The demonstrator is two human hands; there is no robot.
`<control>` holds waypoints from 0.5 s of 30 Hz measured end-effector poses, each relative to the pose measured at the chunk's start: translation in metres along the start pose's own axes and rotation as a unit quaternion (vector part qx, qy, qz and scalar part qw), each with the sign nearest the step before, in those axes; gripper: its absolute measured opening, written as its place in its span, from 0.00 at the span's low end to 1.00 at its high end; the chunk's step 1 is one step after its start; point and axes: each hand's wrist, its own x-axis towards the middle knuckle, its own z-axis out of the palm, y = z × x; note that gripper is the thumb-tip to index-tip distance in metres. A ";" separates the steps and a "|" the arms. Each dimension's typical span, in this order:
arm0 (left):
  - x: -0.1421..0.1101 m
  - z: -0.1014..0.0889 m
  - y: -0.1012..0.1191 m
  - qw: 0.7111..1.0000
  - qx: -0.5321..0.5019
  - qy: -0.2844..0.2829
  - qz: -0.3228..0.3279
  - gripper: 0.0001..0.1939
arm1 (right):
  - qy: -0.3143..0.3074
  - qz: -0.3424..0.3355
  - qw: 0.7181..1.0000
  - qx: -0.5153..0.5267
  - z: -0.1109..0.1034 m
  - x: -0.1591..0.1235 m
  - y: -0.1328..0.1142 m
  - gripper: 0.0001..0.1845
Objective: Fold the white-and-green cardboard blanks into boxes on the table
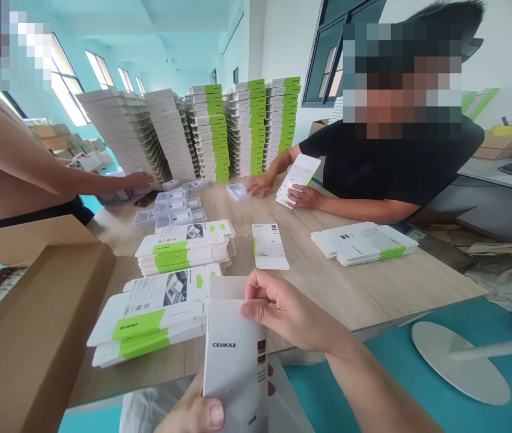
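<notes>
A white printed box (237, 367) stands upright in front of me, with dark lettering on its face. Around its lower part my left hand (199, 415) is wrapped, thumb on the front and fingertips showing at the right edge. My right hand (283, 310) pinches the top edge near the raised flap (229, 287), thumb in front and fingers behind. Just beyond the box lies a single flat carton (270, 246). To its left are two stacks of flat green-and-white cartons, a nearer stack (148, 313) and a farther stack (188, 246).
A large open cardboard box (39, 337) stands at the left. Clear plastic trays (172, 207) and a phone (146, 198) lie farther back. More flat cartons (368, 243) are at right. Tall box stacks (247, 126) line the far edge. A co-worker (386, 174) handles cartons; another person's arm (57, 168) reaches in.
</notes>
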 end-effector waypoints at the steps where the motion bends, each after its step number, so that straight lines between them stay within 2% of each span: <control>1: 0.002 0.006 0.002 1.000 -0.009 -0.005 0.002 0.52 | 0.008 -0.003 1.000 0.013 0.000 -0.001 0.002 0.16; 2: 0.004 0.010 0.005 1.000 -0.010 -0.002 0.006 0.53 | 0.033 -0.011 0.999 0.017 0.001 -0.002 0.005 0.15; 4: 0.007 0.014 0.008 1.000 -0.003 0.024 0.016 0.53 | 0.124 -0.035 0.992 0.009 0.007 -0.007 0.015 0.14; 6: 0.007 0.013 0.009 0.998 0.002 0.061 0.022 0.51 | 0.211 -0.034 0.976 0.034 0.018 -0.015 0.028 0.23; 7: 0.007 0.011 0.009 0.996 0.006 0.083 0.026 0.50 | 0.228 -0.014 0.971 0.071 0.026 -0.020 0.034 0.28; 9: 0.007 0.009 0.007 0.990 0.029 0.134 0.039 0.46 | 0.200 0.057 0.964 0.166 0.042 -0.029 0.046 0.35; 11: 0.009 0.008 0.003 0.979 0.078 0.180 0.057 0.41 | 0.145 0.108 0.952 0.248 0.058 -0.036 0.052 0.35; 13: 0.013 0.011 -0.002 0.966 0.135 0.203 0.090 0.39 | 0.122 0.128 0.937 0.301 0.071 -0.040 0.055 0.34; 15: 0.019 0.015 -0.008 0.947 0.187 0.220 0.143 0.39 | 0.147 0.121 0.932 0.310 0.079 -0.041 0.056 0.31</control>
